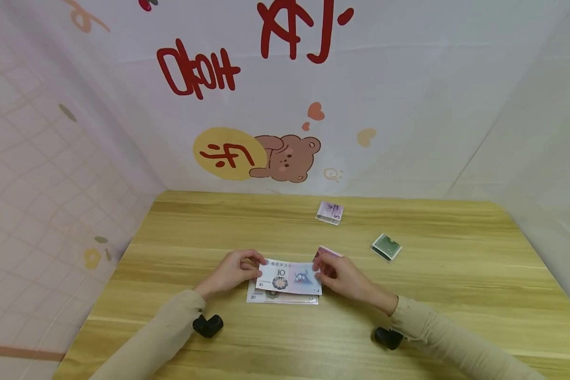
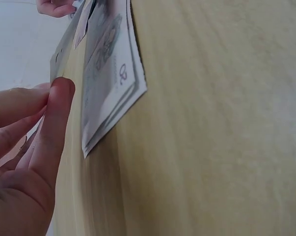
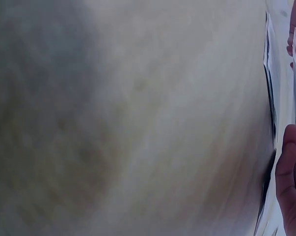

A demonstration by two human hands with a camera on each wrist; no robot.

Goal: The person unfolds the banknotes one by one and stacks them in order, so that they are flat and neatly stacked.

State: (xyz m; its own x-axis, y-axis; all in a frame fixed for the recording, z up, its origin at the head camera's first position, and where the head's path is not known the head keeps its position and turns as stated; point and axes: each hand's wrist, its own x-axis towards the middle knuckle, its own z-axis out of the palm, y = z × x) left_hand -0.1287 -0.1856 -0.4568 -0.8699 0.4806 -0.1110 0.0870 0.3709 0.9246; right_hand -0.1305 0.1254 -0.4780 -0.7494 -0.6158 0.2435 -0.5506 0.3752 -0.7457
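My left hand (image 1: 233,272) pinches the left edge of a play banknote (image 1: 292,277) marked 10, pale with a blue cartoon figure. At its right edge, my right hand (image 1: 349,279) pinches the same note between thumb and fingers. Held level between both hands, the note is above a banknote (image 1: 285,300) marked 20, which lies on the table and is partly covered. In the left wrist view this 20 note (image 2: 108,73) shows layered edges, apart from the fingers. A pink note (image 1: 330,250) lies just behind my right hand, which partly hides it.
A folded purple note (image 1: 330,212) marked 5 lies toward the back of the wooden table (image 1: 209,221). To the right is a folded green note (image 1: 387,247). A printed white cloth (image 1: 399,105) hangs behind the table. Black devices (image 1: 209,326) sit at both wrists.
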